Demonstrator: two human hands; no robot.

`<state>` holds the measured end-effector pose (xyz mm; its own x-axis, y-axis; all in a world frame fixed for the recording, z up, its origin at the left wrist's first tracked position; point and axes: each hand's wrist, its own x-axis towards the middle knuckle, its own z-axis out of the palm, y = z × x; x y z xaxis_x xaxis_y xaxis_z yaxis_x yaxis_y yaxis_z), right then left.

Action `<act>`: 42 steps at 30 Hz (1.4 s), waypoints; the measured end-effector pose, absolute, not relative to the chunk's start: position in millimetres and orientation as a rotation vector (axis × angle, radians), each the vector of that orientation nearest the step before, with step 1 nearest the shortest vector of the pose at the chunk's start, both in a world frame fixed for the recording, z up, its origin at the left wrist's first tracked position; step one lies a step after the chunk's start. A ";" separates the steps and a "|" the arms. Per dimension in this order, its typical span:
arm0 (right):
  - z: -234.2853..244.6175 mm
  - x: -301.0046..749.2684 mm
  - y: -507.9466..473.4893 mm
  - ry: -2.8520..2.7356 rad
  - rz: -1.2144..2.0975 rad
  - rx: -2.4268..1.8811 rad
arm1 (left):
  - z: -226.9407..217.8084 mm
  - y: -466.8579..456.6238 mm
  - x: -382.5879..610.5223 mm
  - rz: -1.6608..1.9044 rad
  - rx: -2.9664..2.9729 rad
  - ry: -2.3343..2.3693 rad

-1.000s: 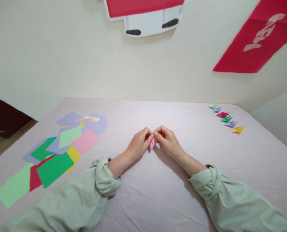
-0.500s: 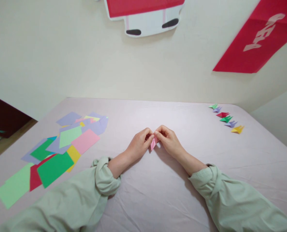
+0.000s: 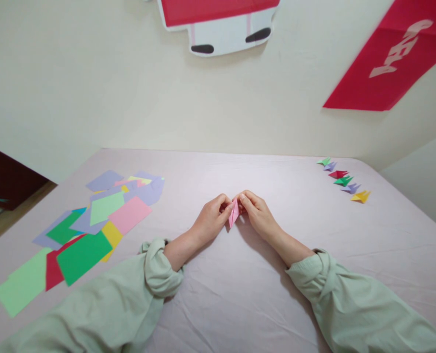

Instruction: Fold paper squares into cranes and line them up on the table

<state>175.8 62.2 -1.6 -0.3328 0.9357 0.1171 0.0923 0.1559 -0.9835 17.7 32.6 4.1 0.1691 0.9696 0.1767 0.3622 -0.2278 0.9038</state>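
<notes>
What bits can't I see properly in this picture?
Pink folded paper: in the head view, the left hand and right hand hide parts.
Loose paper sheets: top ones cover lower ones, so the head view gives no sure count.
Red-and-white wall cutout: the head view's top edge cuts it off.
Small folded papers: too small in the head view to show every crease.

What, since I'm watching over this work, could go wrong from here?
The pink piece is small and sits between the hands, so a crease might slip or set crooked. The left sleeve looks close to the loose sheets, so a sweep of that arm could shift them.
</notes>
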 end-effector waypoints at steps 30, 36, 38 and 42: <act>-0.5 173.2 61.6 -1.644 1.215 -1.027 | 0.0 38.3 17.3 1.138 1.364 1.218; -0.5 173.3 61.5 -1.587 1.233 -1.022 | 1.3 36.8 16.4 1.064 1.406 1.193; -0.3 173.2 61.4 -1.590 1.238 -1.019 | 1.2 36.8 16.4 1.066 1.411 1.193; 0.4 173.1 61.3 -1.617 1.246 -1.015 | 0.1 37.7 16.4 1.101 1.387 1.202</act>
